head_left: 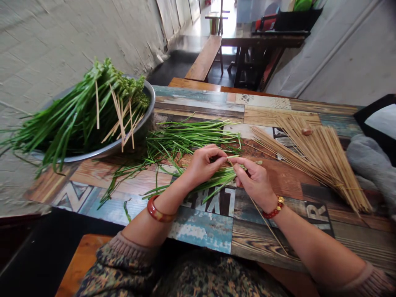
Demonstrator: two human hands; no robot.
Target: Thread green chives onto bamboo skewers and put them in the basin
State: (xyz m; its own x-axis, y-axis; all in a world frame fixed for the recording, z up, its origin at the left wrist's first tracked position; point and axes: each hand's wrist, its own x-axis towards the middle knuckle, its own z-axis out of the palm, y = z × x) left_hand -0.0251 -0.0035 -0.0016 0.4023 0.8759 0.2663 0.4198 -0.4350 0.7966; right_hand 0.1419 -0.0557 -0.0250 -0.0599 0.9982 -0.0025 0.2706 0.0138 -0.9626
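My left hand (206, 165) is closed in a pinch on the pale ends of a few garlic chives (232, 156). Facing it, my right hand (256, 183) grips a thin bamboo skewer (269, 227), whose long end slants down toward the table's front edge. The skewer's upper end meets the chives between my fingertips; whether it has pierced them I cannot tell. Below both hands lies a small bunch of chives (220, 180) on the table. Just beyond them spreads a looser pile of green chives (192, 135).
At the left, a metal basin (151, 103) is heaped with chives (89, 107), with several skewers sticking out. A large fan of bamboo skewers (328, 156) lies at the right, near a grey cloth (363, 159). The patterned table (204, 237) meets a wall at the left.
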